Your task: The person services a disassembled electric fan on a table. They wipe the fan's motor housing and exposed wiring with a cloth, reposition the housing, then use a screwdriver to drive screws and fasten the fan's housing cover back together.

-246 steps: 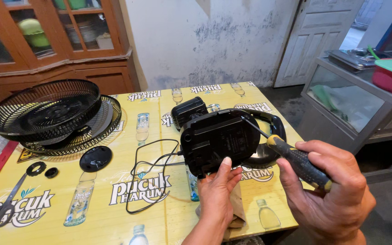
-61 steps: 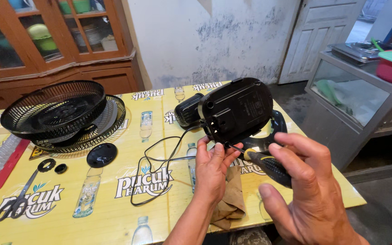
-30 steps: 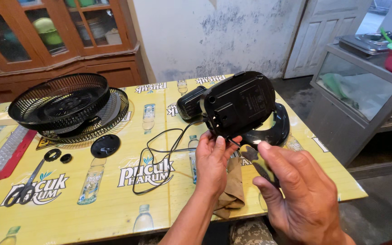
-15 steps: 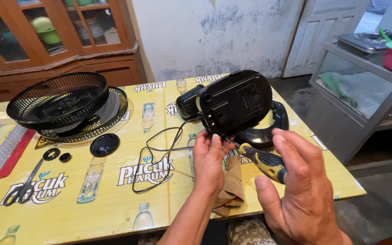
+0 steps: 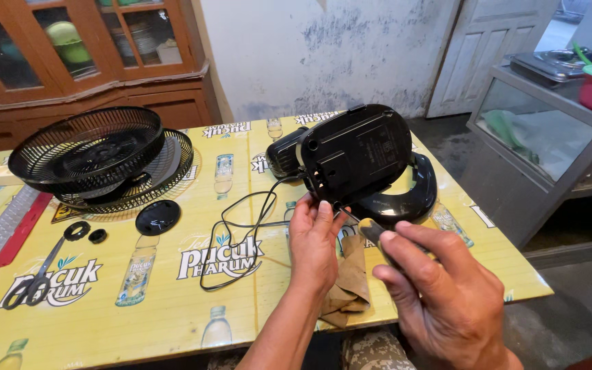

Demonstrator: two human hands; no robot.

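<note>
- We see the left hand [image 5: 313, 250], fingers curled on the lower edge of the black fan base [image 5: 358, 154], which is tilted up above the surface [image 5: 173, 322].
- The right hand [image 5: 440, 294], fingers closed, grips a screwdriver [image 5: 371, 229] whose tip meets the base's underside.
- The yellow printed surface carries fan grilles [image 5: 94, 154], a black cord [image 5: 234, 233], scissors [image 5: 35, 277] and a brown cloth [image 5: 347, 284].
- Behind stand a wooden cabinet [image 5: 104, 75], a stained wall [image 5: 323, 48] and a white door [image 5: 488, 48].
</note>
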